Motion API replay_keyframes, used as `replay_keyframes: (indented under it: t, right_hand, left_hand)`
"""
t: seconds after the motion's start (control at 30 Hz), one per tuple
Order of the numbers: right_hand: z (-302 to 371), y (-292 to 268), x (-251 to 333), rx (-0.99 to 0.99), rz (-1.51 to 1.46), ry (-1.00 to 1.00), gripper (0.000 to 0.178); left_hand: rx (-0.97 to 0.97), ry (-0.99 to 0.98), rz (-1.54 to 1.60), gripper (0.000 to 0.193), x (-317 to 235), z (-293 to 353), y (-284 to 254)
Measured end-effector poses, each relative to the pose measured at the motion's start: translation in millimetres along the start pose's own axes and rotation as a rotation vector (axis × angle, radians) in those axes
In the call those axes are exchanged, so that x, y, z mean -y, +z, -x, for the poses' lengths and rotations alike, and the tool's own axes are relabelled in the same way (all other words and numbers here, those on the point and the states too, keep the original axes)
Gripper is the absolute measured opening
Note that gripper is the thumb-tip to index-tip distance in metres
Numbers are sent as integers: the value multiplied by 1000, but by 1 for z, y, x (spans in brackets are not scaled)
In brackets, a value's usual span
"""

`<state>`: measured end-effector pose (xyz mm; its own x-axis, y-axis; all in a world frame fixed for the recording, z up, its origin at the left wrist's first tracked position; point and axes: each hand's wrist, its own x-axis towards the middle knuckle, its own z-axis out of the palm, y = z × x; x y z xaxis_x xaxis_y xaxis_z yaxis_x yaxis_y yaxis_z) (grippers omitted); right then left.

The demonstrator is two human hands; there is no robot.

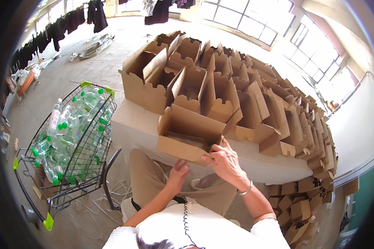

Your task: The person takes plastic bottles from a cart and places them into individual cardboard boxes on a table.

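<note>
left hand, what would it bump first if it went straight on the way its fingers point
Probably the near wall of the open cardboard box, which the right hand holds; depth is unclear, so the left hand might instead pass beneath it.

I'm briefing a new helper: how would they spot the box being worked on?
Right of the wire cart stand rows of open brown boxes. Go to their near edge, toward the left. Unlike its neighbours, the box there has the right hand gripping its near right corner.
</note>
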<state>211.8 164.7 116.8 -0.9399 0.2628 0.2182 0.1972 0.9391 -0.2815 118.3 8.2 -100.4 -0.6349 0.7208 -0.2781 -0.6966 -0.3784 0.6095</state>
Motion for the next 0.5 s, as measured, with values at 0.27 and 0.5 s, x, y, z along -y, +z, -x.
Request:
replay_keyframes:
  t: [0.27,0.5]
  right_hand:
    - [28,15,39,18,-1,146,31]
    - [46,-5,52,-139,95,-145,40]
  left_hand:
    - [390,-35,554,64,-24,-37,-30]
    - [288,-64,262,61,-8,-31,-65]
